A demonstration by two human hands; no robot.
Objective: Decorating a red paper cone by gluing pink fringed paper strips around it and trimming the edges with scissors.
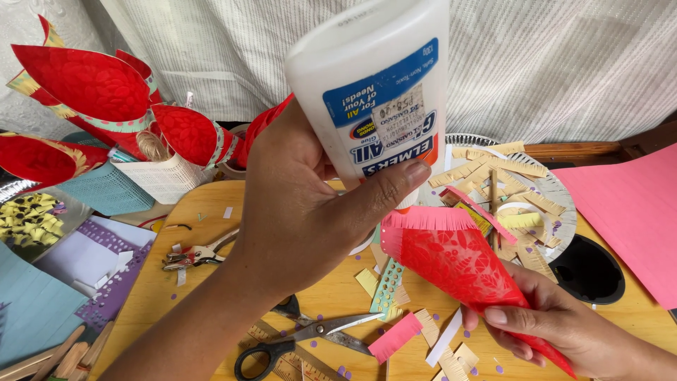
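**Glue bottle tipped over red paper cone**

The person's left hand (303, 204) sits mid-frame, fingers and thumb wrapped tight around a white plastic glue bottle with a blue and orange label (377, 85). The bottle is upside down and fills the upper centre of the frame. Its nozzle end points down at the cone rim and is hidden behind the thumb, so I cannot tell if the two touch.

The right hand (564, 328) is at lower right, fingers closed around the narrow lower part of a red patterned paper cone with a pink fringed rim (458, 261). The cone is tilted, open end up toward frame centre, tip toward the lower right corner.

Both hands are above a round yellow wooden board (204, 282) littered with paper scraps and small purple dots. Black-handled scissors (303, 339) lie at bottom centre, blades open. A metal hole punch (197, 254) lies left of centre on the board. A pink fringed paper strip (395, 337) lies just right of the scissors.

A silver foil plate holding tan fringed paper strips (557, 187) is behind the cone, right of centre. A pink paper sheet (635, 212) is at the right edge. Several finished red paper cones (92, 85) stand at upper left, beside a white woven basket (166, 176). Purple punched paper (116, 282) lies at the left. A white ribbed fabric (550, 63) hangs across the top.
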